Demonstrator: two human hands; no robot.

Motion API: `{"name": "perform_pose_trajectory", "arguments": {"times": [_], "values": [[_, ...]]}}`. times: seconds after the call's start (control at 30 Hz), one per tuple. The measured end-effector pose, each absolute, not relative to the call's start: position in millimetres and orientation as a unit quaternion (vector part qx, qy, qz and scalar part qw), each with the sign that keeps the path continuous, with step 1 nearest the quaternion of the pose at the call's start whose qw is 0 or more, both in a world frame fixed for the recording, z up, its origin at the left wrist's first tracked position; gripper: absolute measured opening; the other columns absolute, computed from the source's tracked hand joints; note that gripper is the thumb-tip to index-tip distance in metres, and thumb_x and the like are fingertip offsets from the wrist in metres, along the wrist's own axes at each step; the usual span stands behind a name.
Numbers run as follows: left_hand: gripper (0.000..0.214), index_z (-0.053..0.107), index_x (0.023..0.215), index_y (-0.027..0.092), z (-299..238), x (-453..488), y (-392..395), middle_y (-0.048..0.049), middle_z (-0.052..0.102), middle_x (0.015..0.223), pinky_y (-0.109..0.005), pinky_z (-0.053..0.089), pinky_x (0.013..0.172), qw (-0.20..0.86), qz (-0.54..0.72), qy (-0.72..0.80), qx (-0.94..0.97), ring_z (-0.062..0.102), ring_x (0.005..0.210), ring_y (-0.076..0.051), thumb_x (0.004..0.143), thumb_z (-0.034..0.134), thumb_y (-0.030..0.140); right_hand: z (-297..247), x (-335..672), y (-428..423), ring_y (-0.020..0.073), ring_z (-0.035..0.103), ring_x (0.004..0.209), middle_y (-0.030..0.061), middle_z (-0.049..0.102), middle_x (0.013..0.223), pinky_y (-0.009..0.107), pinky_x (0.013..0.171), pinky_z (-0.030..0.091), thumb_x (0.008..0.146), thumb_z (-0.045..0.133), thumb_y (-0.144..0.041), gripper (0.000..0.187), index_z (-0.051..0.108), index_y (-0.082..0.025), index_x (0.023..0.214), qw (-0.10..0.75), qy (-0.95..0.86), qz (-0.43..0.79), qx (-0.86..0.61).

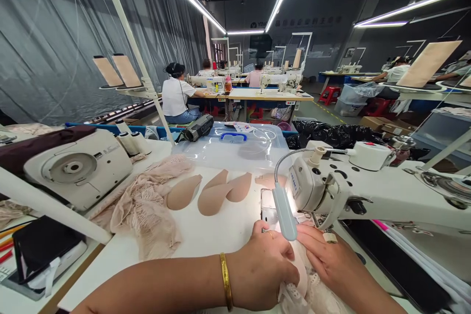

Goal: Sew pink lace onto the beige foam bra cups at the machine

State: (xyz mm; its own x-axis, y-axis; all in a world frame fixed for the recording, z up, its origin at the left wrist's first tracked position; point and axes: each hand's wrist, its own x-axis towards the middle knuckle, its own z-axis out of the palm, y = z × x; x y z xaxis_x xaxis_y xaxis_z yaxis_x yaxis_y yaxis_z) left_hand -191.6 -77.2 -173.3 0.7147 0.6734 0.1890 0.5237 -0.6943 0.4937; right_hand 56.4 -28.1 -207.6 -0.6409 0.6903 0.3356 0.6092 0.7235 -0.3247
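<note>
My left hand (267, 270), with a gold bangle at the wrist, lies in front of the sewing machine (312, 181). Its fingers are curled around pale pink lace fabric (294, 300), which bunches out below them. Across from it, my right hand (329, 257) rests with fingers stretched flat over the work beside the needle area. A smooth beige piece (302, 271) shows between the two hands. The grey lamp head (285, 213) hides the needle and some fingertips. Several beige teardrop-shaped cup pieces (215, 198) lie on the white table to the left, partly overlapping.
Crumpled lace (147, 206) lies left of the cup pieces. A clear plastic box lid (209, 152) with a blue handle borders the table's far side. Another machine (79, 167) stands at left, near a thread stand pole (128, 44). A person (178, 93) sits ahead at another station.
</note>
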Motion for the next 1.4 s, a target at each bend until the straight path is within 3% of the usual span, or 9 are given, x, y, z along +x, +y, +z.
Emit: {"name": "perform_pose_trajectory", "arguments": {"times": [0.2,0.43,0.57,0.67,0.77,0.87,1.03,1.13,1.4], "values": [[0.019,0.078,0.084,0.022,-175,-193,-74,-0.0083,0.071,0.119,-0.050,0.029,0.090,0.216,0.188,0.324,0.902,0.065,0.093,-0.029,0.066,0.073,0.017,-215,57,-27,0.0286,0.077,0.098,0.0049,0.082,0.100,0.037,0.084,0.063,0.100,0.044,-0.021,0.046,0.075,-0.035,0.130,0.239,-0.898,0.086,-0.359],[0.009,0.074,0.083,0.021,-162,-202,-55,-0.0025,0.072,0.108,-0.042,0.032,0.084,0.170,0.112,0.296,0.933,0.063,0.091,-0.023,0.078,0.068,0.017,-218,66,-24,0.0257,0.078,0.093,0.0034,0.080,0.104,0.034,0.071,0.064,0.102,0.044,-0.022,0.048,0.067,-0.039,0.140,0.176,-0.908,0.066,-0.374],[0.009,0.070,0.081,0.021,-155,-208,-40,-0.0001,0.072,0.098,-0.040,0.032,0.081,0.155,0.081,0.284,0.943,0.062,0.092,-0.022,0.076,0.070,0.014,-222,69,-21,0.0253,0.078,0.088,0.0034,0.079,0.099,0.033,0.067,0.063,0.101,0.043,-0.020,0.049,0.066,-0.040,0.141,0.179,-0.912,0.045,-0.367],[0.010,0.065,0.074,0.020,-152,-211,-31,0.0014,0.069,0.089,-0.041,0.031,0.081,0.154,0.082,0.281,0.944,0.060,0.087,-0.020,0.073,0.071,0.012,-223,69,-20,0.0245,0.077,0.089,0.0037,0.080,0.109,0.032,0.066,0.061,0.100,0.045,-0.019,0.046,0.068,-0.037,0.135,0.196,-0.921,0.033,-0.335],[0.012,0.061,0.072,0.019,-149,-214,-26,0.0011,0.068,0.088,-0.042,0.031,0.083,0.145,0.081,0.282,0.945,0.058,0.082,-0.019,0.071,0.070,0.010,-216,67,-22,0.0220,0.075,0.090,0.0023,0.078,0.122,0.030,0.068,0.060,0.099,0.048,-0.016,0.035,0.073,-0.035,0.115,0.205,-0.934,0.042,-0.289],[0.015,0.058,0.072,0.019,-149,-216,-28,0.0003,0.070,0.087,-0.043,0.032,0.086,0.108,0.061,0.257,0.958,0.059,0.081,-0.020,0.068,0.068,0.008,-205,64,-25,0.0210,0.073,0.094,0.0015,0.078,0.114,0.030,0.074,0.059,0.100,0.050,-0.015,0.026,0.070,-0.031,0.098,0.206,-0.944,0.065,-0.249],[0.019,0.055,0.075,0.020,-149,-216,-34,-0.0022,0.073,0.093,-0.044,0.033,0.087,0.065,0.053,0.240,0.967,0.061,0.084,-0.023,0.066,0.067,0.008,-201,64,-26,0.0209,0.071,0.093,0.0029,0.077,0.106,0.030,0.078,0.059,0.103,0.048,-0.017,0.025,0.068,-0.030,0.094,0.200,-0.945,0.071,-0.249],[0.021,0.053,0.074,0.019,-149,-216,-33,-0.0007,0.070,0.085,-0.044,0.031,0.087,0.062,0.055,0.248,0.965,0.059,0.080,-0.021,0.065,0.066,0.006,-213,66,-26,0.0216,0.071,0.091,0.0026,0.077,0.107,0.032,0.078,0.059,0.103,0.046,-0.019,0.027,0.067,-0.030,0.090,0.209,-0.936,0.054,-0.278],[0.020,0.049,0.068,0.018,-154,-216,-22,0.0021,0.062,0.075,-0.046,0.030,0.091,0.078,0.068,0.285,0.953,0.045,0.070,-0.015,0.062,0.064,0.006,-226,78,-19,0.0257,0.076,0.100,0.0053,0.079,0.117,0.036,0.078,0.063,0.102,0.045,-0.025,0.034,0.070,-0.030,0.124,0.245,-0.913,-0.068,-0.320]]}}
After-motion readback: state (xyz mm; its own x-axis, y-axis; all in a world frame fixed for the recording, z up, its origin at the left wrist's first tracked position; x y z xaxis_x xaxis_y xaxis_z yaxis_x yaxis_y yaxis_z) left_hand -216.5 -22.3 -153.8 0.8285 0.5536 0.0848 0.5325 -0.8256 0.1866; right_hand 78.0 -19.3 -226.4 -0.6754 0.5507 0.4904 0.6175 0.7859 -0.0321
